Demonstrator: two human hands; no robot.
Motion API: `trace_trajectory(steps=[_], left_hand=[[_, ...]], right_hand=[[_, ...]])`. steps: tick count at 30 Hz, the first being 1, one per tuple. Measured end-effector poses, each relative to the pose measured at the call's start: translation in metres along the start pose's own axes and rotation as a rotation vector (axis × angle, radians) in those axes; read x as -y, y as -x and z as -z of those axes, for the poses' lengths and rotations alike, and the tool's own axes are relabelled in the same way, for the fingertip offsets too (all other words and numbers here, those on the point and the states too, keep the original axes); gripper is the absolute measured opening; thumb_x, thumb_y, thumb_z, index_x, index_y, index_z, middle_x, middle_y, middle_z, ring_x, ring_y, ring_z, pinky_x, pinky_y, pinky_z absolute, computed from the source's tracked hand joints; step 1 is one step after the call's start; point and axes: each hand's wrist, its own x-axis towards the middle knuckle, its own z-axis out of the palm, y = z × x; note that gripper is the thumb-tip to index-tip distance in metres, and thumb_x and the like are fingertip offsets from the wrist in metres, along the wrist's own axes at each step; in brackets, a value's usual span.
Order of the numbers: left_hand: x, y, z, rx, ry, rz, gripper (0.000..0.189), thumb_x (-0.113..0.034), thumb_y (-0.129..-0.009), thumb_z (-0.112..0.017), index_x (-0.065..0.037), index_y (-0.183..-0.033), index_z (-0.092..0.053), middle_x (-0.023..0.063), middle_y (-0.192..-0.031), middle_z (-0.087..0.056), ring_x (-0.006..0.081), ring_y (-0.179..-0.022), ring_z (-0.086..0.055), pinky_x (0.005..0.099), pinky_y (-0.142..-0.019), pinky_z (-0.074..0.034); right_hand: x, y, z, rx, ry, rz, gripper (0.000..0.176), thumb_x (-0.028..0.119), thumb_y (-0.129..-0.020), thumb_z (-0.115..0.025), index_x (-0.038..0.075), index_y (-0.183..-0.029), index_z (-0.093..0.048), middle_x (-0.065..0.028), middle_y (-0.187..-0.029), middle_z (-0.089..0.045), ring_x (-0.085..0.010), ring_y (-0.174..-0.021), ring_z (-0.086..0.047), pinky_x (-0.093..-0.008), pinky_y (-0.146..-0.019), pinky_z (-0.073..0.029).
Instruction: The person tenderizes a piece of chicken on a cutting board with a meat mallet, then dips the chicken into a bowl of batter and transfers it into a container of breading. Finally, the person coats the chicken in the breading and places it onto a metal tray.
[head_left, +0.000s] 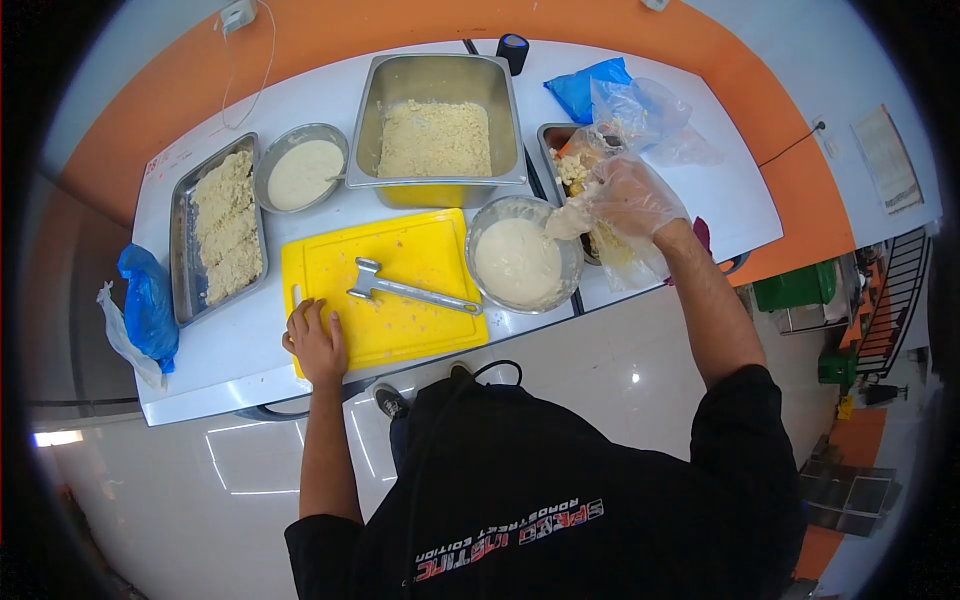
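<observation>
Eight o'clock: I'm resting left hand point(318, 345), spread, on yellow board point(395, 338), likely steadying it | Two o'clock: gloved right hand point(632, 196) hovering beside batter bowl point(572, 272), pinch unclear.

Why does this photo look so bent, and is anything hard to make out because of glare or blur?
Head view: wide-angle distortion bows the table, and the corners fall to black. Head view: reflected light leaves bright streaks and a spot on the floor. Head view: the metal mallet looks fairly crisp, while cloudy clear plastic muddles the outline of the right hand.
</observation>
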Motion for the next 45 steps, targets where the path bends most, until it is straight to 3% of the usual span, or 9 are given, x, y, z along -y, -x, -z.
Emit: trace_trajectory(steps=[23, 29, 32, 34, 41, 43, 45], left_hand=[[-0.001, 0.0, 0.001, 0.017, 0.003, 0.011, 0.035, -0.034, -0.101, -0.056, -0.013, -0.128, -0.064, 0.0095, -0.139, -0.057, 0.0295, -0.135, -0.047, 0.0522, -0.11, -0.029], [-0.001, -0.001, 0.003, 0.017, -0.02, 0.003, 0.035, -0.034, -0.1, -0.057, -0.013, -0.127, -0.064, 0.0094, -0.139, -0.057, 0.0293, -0.135, -0.047, 0.0523, -0.11, -0.029], [0.0, 0.002, 0.0, 0.004, -0.01, 0.023, 0.035, -0.033, -0.1, -0.058, -0.013, -0.127, -0.064, 0.0094, -0.138, -0.057, 0.0293, -0.135, -0.047, 0.0524, -0.11, -0.029], [-0.001, 0.0, 0.002, 0.005, 0.005, 0.014, 0.035, -0.033, -0.1, -0.058, -0.013, -0.128, -0.064, 0.0091, -0.138, -0.057, 0.0293, -0.135, -0.047, 0.0525, -0.11, -0.029], [-0.002, 0.0, 0.004, 0.026, 0.004, 0.022, 0.037, -0.034, -0.1, -0.058, -0.012, -0.129, -0.064, 0.0087, -0.139, -0.057, 0.0292, -0.135, -0.047, 0.0527, -0.11, -0.029], [-0.002, -0.001, 0.004, 0.02, -0.004, 0.017, 0.037, -0.034, -0.1, -0.057, -0.012, -0.129, -0.064, 0.0085, -0.139, -0.057, 0.0289, -0.135, -0.046, 0.0526, -0.11, -0.029], [-0.002, -0.001, 0.004, 0.02, -0.001, 0.02, 0.036, -0.034, -0.1, -0.057, -0.012, -0.128, -0.065, 0.0083, -0.139, -0.057, 0.0289, -0.135, -0.046, 0.0526, -0.11, -0.029]], right_hand=[[-0.005, 0.0, -0.004, -0.027, 0.043, 0.054, 0.039, 0.025, -0.082, -0.078, 0.002, -0.113, -0.071, -0.0222, -0.121, -0.067, -0.0378, -0.118, -0.062, -0.0419, -0.103, -0.049], [-0.023, -0.017, -0.04, -0.105, -0.004, 0.128, 0.028, 0.021, -0.078, -0.077, -0.001, -0.093, -0.073, -0.0267, -0.102, -0.069, -0.0418, -0.105, -0.065, -0.0469, -0.094, -0.051], [-0.015, -0.017, -0.042, -0.061, 0.122, 0.314, 0.026, 0.019, -0.077, -0.075, -0.003, -0.09, -0.071, -0.0276, -0.096, -0.069, -0.0431, -0.098, -0.066, -0.0482, -0.09, -0.052], [-0.007, -0.01, -0.049, -0.211, 0.094, 0.273, 0.021, 0.02, -0.084, -0.065, 0.001, -0.089, -0.075, -0.022, -0.091, -0.07, -0.0395, -0.095, -0.068, -0.0447, -0.09, -0.053], [0.009, -0.002, -0.046, -0.145, 0.028, 0.275, 0.021, 0.019, -0.081, -0.068, 0.001, -0.09, -0.073, -0.0223, -0.093, -0.071, -0.0392, -0.1, -0.067, -0.0447, -0.093, -0.052], [0.007, 0.002, -0.046, -0.317, -0.085, 0.282, 0.021, 0.019, -0.079, -0.069, 0.0, -0.089, -0.072, -0.0234, -0.092, -0.071, -0.0396, -0.1, -0.067, -0.0448, -0.093, -0.052], [0.009, 0.002, -0.041, -0.313, -0.089, 0.307, 0.021, 0.018, -0.079, -0.07, 0.0, -0.089, -0.072, -0.0241, -0.092, -0.071, -0.04, -0.099, -0.068, -0.045, -0.092, -0.052]])
